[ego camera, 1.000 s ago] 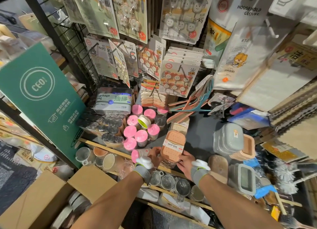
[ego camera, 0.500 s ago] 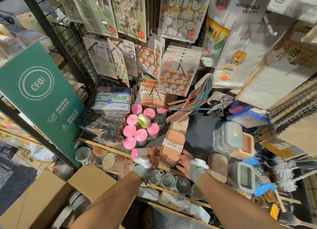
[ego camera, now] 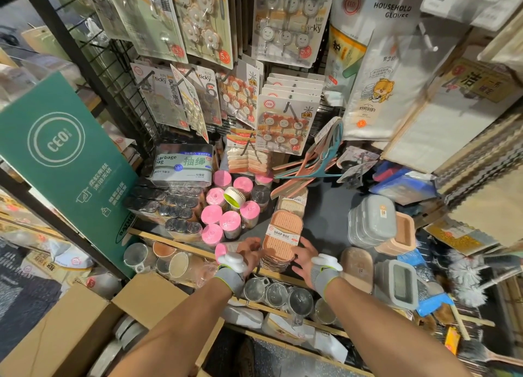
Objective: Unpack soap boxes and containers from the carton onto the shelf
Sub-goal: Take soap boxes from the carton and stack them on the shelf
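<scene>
Our soap boxes point(ego camera: 283, 235) point up the frame between our left grip point(ego camera: 250, 250), curled on them, and our open right grip point(ego camera: 304, 258).

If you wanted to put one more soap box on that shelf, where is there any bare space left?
The one bare patch is the dark shelf between the pink soap box stack and the grey lidded containers, running back under the hangers. Left of the stack it is crowded: pink-capped jars stand packed together.
</scene>
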The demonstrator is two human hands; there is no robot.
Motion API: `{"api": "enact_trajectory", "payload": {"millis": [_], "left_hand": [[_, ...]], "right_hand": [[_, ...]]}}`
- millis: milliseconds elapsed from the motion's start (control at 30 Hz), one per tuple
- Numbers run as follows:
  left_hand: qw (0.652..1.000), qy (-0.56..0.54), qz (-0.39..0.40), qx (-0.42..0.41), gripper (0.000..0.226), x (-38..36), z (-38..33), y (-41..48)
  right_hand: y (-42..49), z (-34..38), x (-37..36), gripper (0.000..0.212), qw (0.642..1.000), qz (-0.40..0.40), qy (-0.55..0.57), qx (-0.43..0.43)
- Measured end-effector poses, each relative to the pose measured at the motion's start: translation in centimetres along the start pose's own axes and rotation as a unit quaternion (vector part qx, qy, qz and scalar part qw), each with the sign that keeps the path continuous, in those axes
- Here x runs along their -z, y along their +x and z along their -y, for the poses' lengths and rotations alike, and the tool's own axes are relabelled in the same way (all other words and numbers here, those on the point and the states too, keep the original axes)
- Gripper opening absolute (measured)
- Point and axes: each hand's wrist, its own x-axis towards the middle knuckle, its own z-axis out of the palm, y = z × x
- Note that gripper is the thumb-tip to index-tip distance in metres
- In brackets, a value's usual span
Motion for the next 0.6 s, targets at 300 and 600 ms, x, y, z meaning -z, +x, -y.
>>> {"api": "enact_trajectory", "payload": {"millis": [300,600], "left_hand": [[0.998,-0.029,-0.042,0.027,0.048,-0.8,1.7,0.9],[0.996,-0.034,-0.059,0.055,0.024,0.1,-1.0,-3.5]], "right_hand": [[-0.5,-0.5,1.2,0.055,1.0,0.007,-0.03,-0.001],[-2.8,-0.2,4.2,0.045,0.998,0.042,-0.052,0.021]]}}
